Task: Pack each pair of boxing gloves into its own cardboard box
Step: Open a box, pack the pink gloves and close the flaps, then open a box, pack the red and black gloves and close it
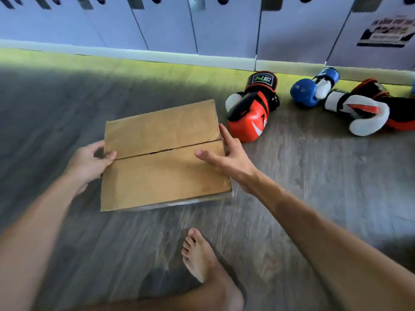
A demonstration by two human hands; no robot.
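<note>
A brown cardboard box (164, 158) lies on the floor with both top flaps folded shut along a middle seam. My left hand (89, 162) grips its left edge, thumb on top near the seam. My right hand (226, 153) rests on the right edge with straight fingers, thumb lying on the near flap. Just right of the box lies an orange and black boxing glove (251, 111). Further right are a blue and white glove (312, 89) and a white, black and orange glove (363, 111).
White lockers (224, 25) line the far wall above a yellow-green strip of floor. My bare foot (202, 259) rests on the grey wood floor (303, 176) in front of the box. A poster (386, 32) hangs on a locker at the right.
</note>
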